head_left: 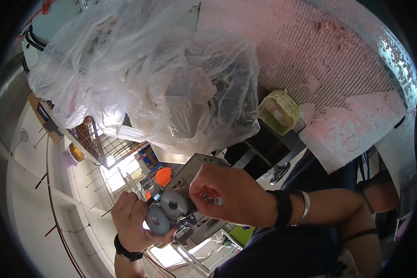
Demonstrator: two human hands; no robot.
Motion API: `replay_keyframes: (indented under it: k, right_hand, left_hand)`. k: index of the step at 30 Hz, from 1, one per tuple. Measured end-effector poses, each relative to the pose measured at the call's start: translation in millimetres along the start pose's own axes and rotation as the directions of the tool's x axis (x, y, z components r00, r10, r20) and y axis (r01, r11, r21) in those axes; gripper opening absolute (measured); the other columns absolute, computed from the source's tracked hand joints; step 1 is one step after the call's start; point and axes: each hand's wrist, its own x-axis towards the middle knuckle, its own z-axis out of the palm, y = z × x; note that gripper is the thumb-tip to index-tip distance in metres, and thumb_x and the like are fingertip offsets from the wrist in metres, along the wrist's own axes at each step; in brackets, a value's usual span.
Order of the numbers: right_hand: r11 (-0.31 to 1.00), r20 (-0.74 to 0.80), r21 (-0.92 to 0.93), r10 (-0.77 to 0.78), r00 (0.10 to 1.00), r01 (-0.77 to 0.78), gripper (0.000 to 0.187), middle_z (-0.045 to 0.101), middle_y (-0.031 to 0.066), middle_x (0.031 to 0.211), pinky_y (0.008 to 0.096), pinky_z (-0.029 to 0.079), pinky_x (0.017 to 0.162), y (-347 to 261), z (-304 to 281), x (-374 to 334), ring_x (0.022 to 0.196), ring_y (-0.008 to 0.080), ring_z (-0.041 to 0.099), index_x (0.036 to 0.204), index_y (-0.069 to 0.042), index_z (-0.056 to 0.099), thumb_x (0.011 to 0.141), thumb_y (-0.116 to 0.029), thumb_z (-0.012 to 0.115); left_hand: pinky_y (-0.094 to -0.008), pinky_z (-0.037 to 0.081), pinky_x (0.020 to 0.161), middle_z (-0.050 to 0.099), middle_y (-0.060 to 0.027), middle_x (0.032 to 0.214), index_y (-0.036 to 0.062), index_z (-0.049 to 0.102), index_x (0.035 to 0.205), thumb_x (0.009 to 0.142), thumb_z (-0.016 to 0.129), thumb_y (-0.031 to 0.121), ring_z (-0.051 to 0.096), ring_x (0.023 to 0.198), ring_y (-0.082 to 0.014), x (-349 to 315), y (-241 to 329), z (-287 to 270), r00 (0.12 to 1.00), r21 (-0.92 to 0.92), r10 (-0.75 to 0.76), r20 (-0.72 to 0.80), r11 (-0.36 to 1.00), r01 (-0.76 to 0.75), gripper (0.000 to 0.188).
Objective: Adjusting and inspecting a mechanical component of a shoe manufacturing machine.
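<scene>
My left hand [133,221] curls around a flat grey disc [157,220] with a small centre hole, its thumb beneath the disc. Right beside it is a second, larger grey round wheel [175,204] with a dark hub, at the front of a grey metal machine [200,163]. The fingertips of my right hand [224,193] are pinched together at that wheel's right edge. A small pale glint shows below those fingers; what they hold, if anything, I cannot make out.
A crumpled clear plastic bag [171,88] covers much of the work surface beyond my hands. To its right stand a cut-open greenish container [279,112] and ribbed, pink-dusted cardboard [319,51]. An orange fan [162,176] and a wire rack [89,139] appear farther off.
</scene>
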Motion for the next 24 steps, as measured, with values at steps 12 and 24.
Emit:
replay_keyframes:
  k: [12, 24]
  right_hand:
    - [0.79, 0.48, 0.395, 0.257, 0.839, -0.469, 0.021, 0.056, 0.0032, 0.076, 0.0226, 0.043, 0.058, 0, -45, -13, 0.065, 0.0089, 0.053, 0.098, -0.003, 0.053, 0.099, -0.023, 0.05]
    - [0.998, -0.142, 0.023, 0.057, 0.988, -0.055, 0.021, 0.055, 0.0042, 0.082, 0.027, 0.046, 0.061, 2, -37, -26, 0.07, 0.0133, 0.055, 0.104, -0.006, 0.062, 0.084, -0.002, 0.065]
  left_hand:
    - [-0.0376, 0.028, 0.048, 0.034, -0.0084, 0.069, 0.0062, 0.045, 0.069, 0.059, 0.076, 0.062, 0.037, 0.056, -0.0249, -4, -1, 5, 0.999, -0.015, -0.023, -0.027, 1.0, 0.022, 0.065]
    - [-0.0376, 0.029, 0.048, 0.035, -0.0077, 0.068, 0.0072, 0.046, 0.069, 0.056, 0.079, 0.057, 0.039, 0.057, -0.0247, -1, 3, -2, 0.997, 0.019, -0.06, 0.038, 0.998, 0.059, 0.061]
